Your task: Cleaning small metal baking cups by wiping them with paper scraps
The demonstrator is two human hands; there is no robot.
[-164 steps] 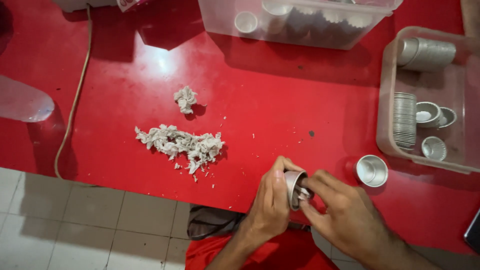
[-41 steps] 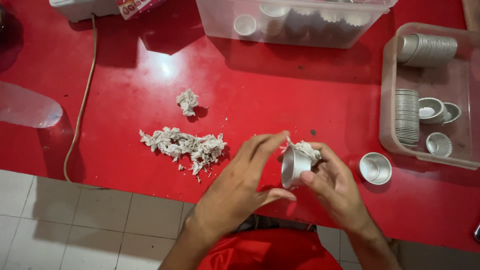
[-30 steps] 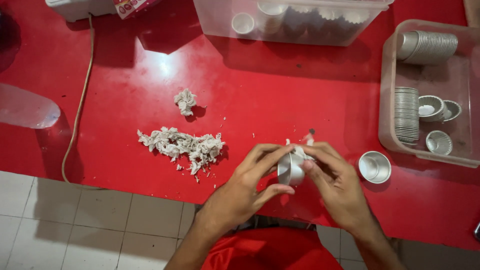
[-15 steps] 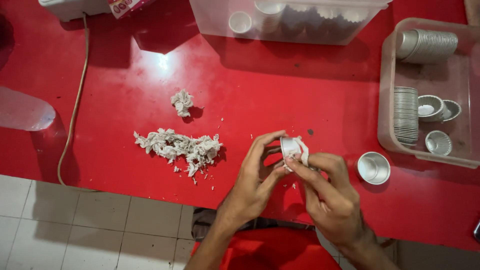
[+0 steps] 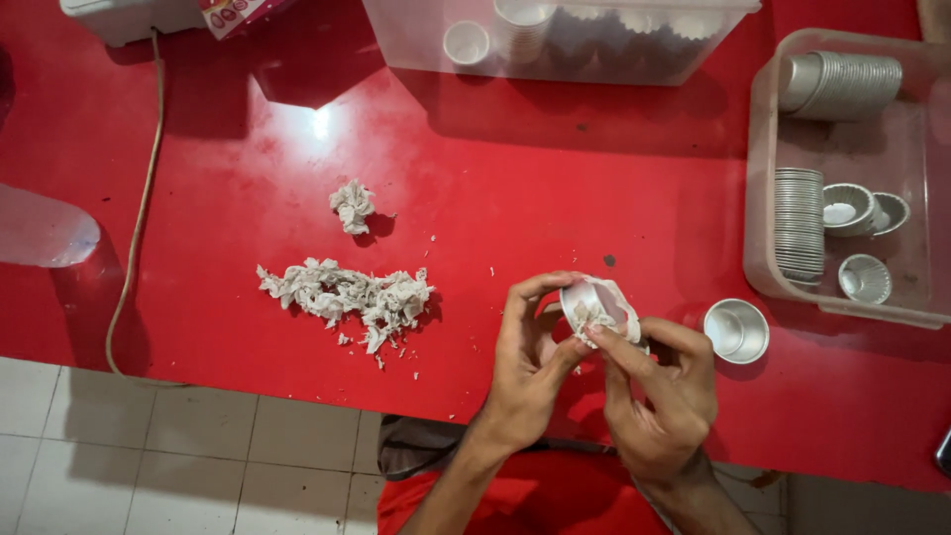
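Metal cup: small fluted silver foil cup (image 5: 592, 302), lined with torn white paper, is being held just above the red table's (image 5: 555, 188) near edge.
Handling: probably light, thin and easily dented; best gripped by the rim.
Left hand (image 5: 527, 365): fingers are curling round the cup's left side, gripping it.
Right hand (image 5: 662, 396): thumb and forefinger are pinching the paper lining.
Right: empty silver cup (image 5: 735, 330); clear plastic tub (image 5: 768, 178) holding stacked cups.
Left: heap of shredded white paper (image 5: 347, 294).

Open red counter (image 5: 555, 188) mid-span — paper scraps (image 5: 347, 294) crowd the left, metal cup (image 5: 736, 330) and plastic bin (image 5: 763, 198) block the right.
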